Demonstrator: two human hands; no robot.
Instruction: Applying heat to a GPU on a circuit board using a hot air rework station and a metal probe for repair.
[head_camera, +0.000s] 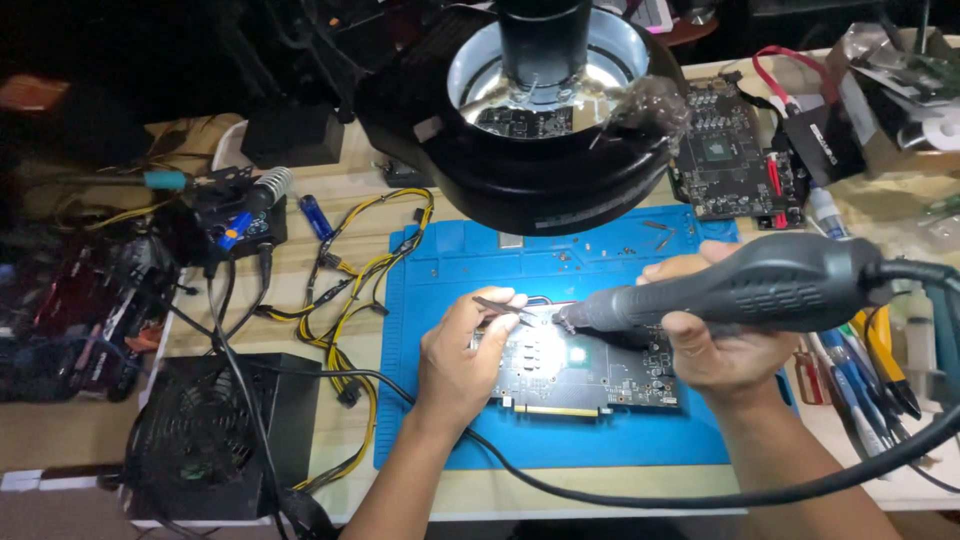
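Circuit board (590, 370) lies on the blue mat (560, 440), lit from above. Left hand (462, 358) pinches tweezers (505, 308) at the board's upper edge. Right hand (722, 345) grips the hot-air handpiece (740, 288), nozzle beside the tweezer tips. Risk: lingering heat could scorch neighbouring components; trailing black cable (640, 490) below the board may tug the handpiece.

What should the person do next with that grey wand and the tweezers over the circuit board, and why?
Probably hold the hot-air wand steady and grip the part with the tweezers. The wand's nozzle in the right hand already points at the upper left edge of the circuit board, and the tweezer tips in the left hand meet it at that spot, so both tools look placed.
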